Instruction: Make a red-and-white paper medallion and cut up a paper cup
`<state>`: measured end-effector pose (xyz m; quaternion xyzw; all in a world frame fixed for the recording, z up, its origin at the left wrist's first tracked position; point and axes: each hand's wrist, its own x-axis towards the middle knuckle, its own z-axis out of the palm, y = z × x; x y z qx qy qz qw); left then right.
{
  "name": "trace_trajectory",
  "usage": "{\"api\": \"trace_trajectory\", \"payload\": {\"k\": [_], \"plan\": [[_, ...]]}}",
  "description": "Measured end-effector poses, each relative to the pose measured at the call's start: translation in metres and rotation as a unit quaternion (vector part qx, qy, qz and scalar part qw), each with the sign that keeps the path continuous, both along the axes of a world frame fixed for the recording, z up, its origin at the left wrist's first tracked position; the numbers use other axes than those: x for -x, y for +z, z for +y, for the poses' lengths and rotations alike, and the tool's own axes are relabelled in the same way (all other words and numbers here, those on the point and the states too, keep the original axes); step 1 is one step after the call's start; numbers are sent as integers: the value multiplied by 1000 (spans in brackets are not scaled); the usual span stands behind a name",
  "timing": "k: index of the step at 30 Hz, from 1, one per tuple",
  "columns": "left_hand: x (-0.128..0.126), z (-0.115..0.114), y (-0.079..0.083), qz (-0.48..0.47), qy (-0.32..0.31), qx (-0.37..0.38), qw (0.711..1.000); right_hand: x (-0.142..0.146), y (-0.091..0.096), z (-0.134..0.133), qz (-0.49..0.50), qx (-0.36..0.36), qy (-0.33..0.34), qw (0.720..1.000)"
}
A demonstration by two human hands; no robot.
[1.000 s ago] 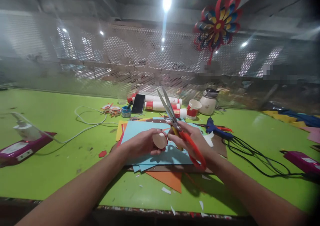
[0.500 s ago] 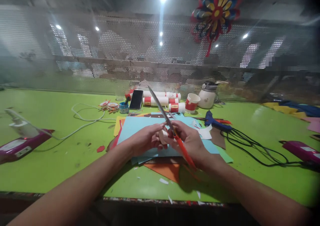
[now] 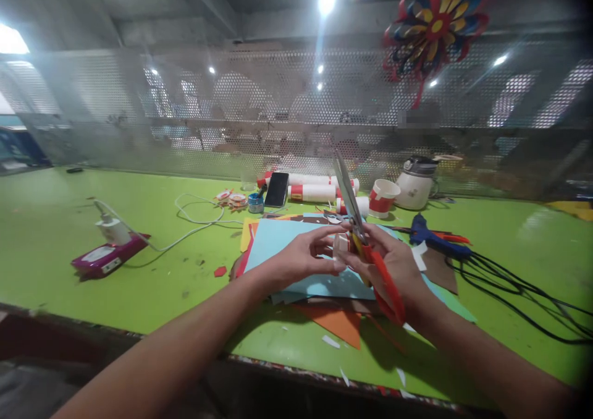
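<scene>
Scissors (image 3: pixel 351 196) with orange-red handles rest in my right hand (image 3: pixel 396 264), blades pointing up and away from me. Between my hands is a small curled white paper piece (image 3: pixel 341 245) with a bit of red on it. The fingers of my left hand (image 3: pixel 308 255) close around its left side, while my right thumb and fingers reach its other side. Both hands are above a light blue paper sheet (image 3: pixel 273 240), which lies on a stack of coloured paper. An orange paper piece (image 3: pixel 336 326) sticks out at the stack's front.
Behind the stack are a phone (image 3: pixel 277 189), white-and-red paper cups (image 3: pixel 384 198), a blue paint jar (image 3: pixel 256 203) and a kettle (image 3: pixel 417 184). A blue glue gun (image 3: pixel 438 240) with black cables lies right. A purple power strip (image 3: pixel 110 255) with a plugged-in charger sits left.
The view has swung left, so everything sits farther right. The scissors stand more upright in my right hand. My left fingers are spread a little wider around the white paper piece.
</scene>
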<state>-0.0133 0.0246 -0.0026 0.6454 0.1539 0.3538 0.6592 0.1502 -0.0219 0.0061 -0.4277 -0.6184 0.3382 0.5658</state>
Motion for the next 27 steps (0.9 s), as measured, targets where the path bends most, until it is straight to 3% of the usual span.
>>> {"api": "trace_trajectory", "payload": {"k": [6, 12, 18, 27], "plan": [[-2, 3, 1, 45, 32, -33, 998, -5, -3, 3, -38, -12, -9, 999], [22, 10, 18, 51, 76, -61, 994, -20, 25, -4, -180, -1, -69, 981], [30, 13, 27, 17, 81, -56, 995, -54, 33, 0, -322, 14, 14, 947], [37, 12, 35, -5, 86, -68, 994, -74, 35, -22, -415, -17, 32, 909]]}}
